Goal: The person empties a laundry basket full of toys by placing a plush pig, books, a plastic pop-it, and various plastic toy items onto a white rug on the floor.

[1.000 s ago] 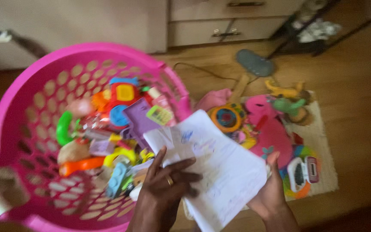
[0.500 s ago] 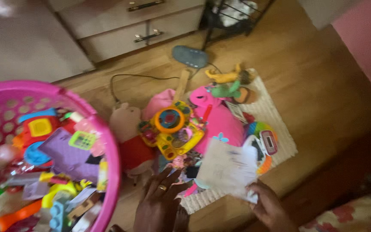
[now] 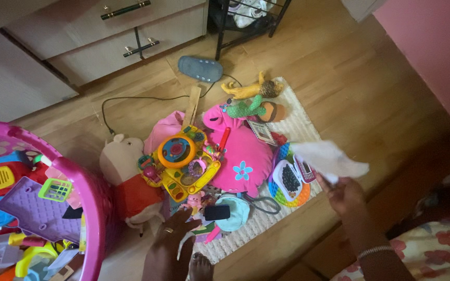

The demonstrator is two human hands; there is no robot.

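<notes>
My right hand (image 3: 346, 195) grips a bundle of white paper sheets (image 3: 329, 158), held up at the right above the mat's edge. My left hand (image 3: 165, 250) reaches down with fingers spread toward small items at the front of a woven cream mat (image 3: 298, 122); it holds nothing I can see. On the mat lie a yellow toy steering wheel (image 3: 180, 161), a pink plush toy (image 3: 240, 153), a colourful toy phone (image 3: 287, 179) and a small dark object (image 3: 217, 212). A plush pig in a red dress (image 3: 126, 177) lies beside the mat.
A pink laundry basket (image 3: 87, 187) full of plastic toys stands at the left. A grey oval device (image 3: 200, 68) with a cable lies on the wooden floor near beige drawers (image 3: 126, 36). A black metal rack (image 3: 246, 21) stands behind. A bare foot (image 3: 200, 268) shows below.
The view swung right, away from the basket. My left hand let go of the paper sheets and dropped toward the mat; my right hand carried the sheets out to the right and upward.
</notes>
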